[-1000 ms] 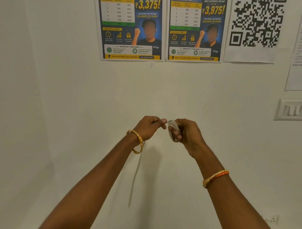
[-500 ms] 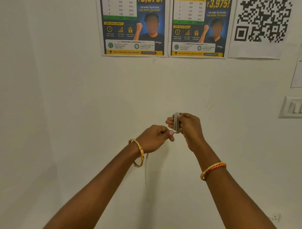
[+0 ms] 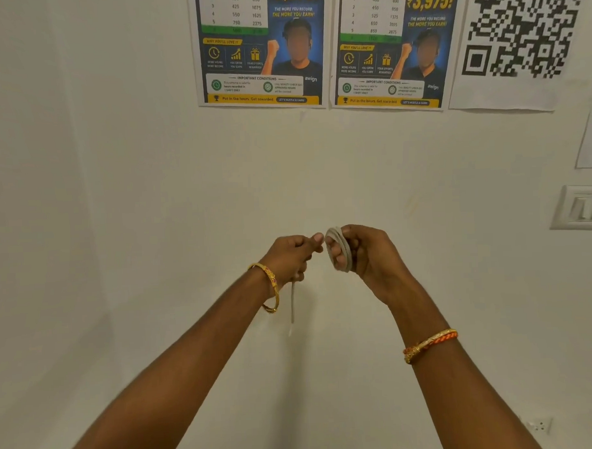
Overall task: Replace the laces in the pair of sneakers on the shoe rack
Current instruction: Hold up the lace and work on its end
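The lace (image 3: 339,249) sat coiled round the right hand's (image 3: 366,255) fingers, its coil upright. Its free tail hung straight down from the left hand (image 3: 289,258), which pinched it just beside the coil.

Both arms reach forward, nearly straight, with the hands raised close together. The left hand (image 3: 290,256) is curled in a loose fist, thumb tip pointing toward the right hand (image 3: 362,252), and pinches a lace (image 3: 292,301). The right hand's fingers (image 3: 336,256) are curled, with coils of it wound round them.
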Available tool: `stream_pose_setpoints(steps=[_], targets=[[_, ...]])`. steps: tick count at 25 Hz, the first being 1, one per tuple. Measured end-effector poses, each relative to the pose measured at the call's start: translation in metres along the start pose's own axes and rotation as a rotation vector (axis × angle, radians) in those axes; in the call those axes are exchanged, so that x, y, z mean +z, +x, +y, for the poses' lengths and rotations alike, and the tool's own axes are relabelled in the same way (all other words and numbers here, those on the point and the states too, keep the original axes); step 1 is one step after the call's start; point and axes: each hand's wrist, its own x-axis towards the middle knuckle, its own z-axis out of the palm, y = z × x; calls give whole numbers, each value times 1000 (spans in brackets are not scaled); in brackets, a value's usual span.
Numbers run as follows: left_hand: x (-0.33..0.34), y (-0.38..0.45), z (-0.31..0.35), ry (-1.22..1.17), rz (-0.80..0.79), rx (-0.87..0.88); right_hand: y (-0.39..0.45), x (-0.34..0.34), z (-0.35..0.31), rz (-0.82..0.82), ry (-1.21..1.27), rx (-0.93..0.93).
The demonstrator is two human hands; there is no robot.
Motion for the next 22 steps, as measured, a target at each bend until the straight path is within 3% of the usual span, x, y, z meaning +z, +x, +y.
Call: stream_pose_setpoints(steps=[3,5,7,9,11,15,19,22], targets=[[12,-11,-15,-160,-103,-104,5,2,-1,8,268,-44],[17,-16,-15,-46,-159,-79,11,5,5,85,330,-104],[18,-20,-8,198,-218,-16,18,6,14,204,203,-166],[16,-21,1,383,-247,56,21,1,25,286,-96,-196],[10,-19,12,465,-229,119,17,-6,36,261,-371,-179],[-3,-6,16,650,-51,264,6,-10,44,183,-407,-67],[8,-7,-21,326,51,261,2,-12,54,175,-152,80],[30,-16,-58,-25,49,85,-5,-19,74,141,-45,164]])
